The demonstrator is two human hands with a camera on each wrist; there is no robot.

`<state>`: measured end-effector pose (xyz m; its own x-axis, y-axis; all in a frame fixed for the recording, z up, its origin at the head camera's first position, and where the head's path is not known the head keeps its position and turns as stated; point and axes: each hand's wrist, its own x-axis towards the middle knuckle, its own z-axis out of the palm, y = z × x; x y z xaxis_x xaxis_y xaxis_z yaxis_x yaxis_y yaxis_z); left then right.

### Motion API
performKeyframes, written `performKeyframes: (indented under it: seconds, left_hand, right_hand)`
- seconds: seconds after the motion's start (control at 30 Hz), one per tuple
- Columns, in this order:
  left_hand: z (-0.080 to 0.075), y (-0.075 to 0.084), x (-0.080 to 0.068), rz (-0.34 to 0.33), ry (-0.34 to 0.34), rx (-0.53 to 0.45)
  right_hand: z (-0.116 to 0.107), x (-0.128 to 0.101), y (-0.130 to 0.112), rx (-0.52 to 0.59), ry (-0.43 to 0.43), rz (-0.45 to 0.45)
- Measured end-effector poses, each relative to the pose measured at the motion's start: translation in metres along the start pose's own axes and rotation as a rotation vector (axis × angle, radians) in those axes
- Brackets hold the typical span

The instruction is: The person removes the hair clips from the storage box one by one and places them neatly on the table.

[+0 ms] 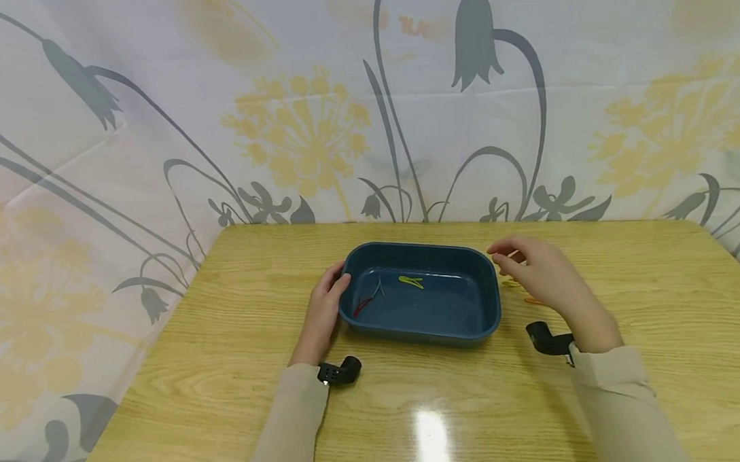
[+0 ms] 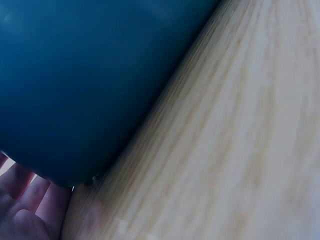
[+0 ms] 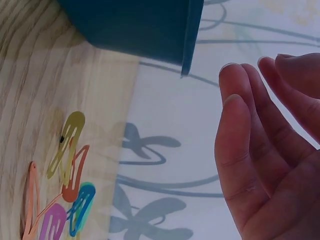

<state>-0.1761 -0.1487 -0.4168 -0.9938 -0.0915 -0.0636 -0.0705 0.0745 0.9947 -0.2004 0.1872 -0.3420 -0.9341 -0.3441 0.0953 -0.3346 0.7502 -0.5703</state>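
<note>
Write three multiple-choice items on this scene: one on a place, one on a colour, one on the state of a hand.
1. Where does the pile of hair clips lie?
A. on the table right of the tray
B. on the floor
C. on the left hand

2. What colour is the tray?
A. white
B. dark blue
C. red

3. How is the right hand?
A. fist clenched
B. open, holding nothing
C. gripping the tray

Answers:
1 A: the right wrist view shows them on the wood beside the tray.
2 B: its walls are dark blue in every view.
3 B: its fingers are straight, clear of the tray.
</note>
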Motion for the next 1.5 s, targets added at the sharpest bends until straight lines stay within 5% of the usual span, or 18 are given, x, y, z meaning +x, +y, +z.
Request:
performKeyframes:
  seconds: [0.17, 0.8, 1.13, 1.5]
  left_hand:
    - [0.003, 0.015, -0.01, -0.002, 0.0, 0.017]
    - [0.003, 0.019, -0.009, 0.003, -0.002, 0.005]
    - [0.001, -0.008, 0.005, 0.028, 0.01, -0.042]
    - [0.003, -0.008, 0.004, 0.053, 0.04, -0.007]
  right_hand:
    - [0.001, 0.0, -0.005, -0.018, 0.009, -0.009]
    - [0.007, 0.001, -0.029, 0.008, 0.002, -0.103]
    - [0.014, 0.001, -0.042, 0.059, -0.181, -0.156]
    - [0.012, 0.011, -0.058, -0.003, -0.339, -0.163]
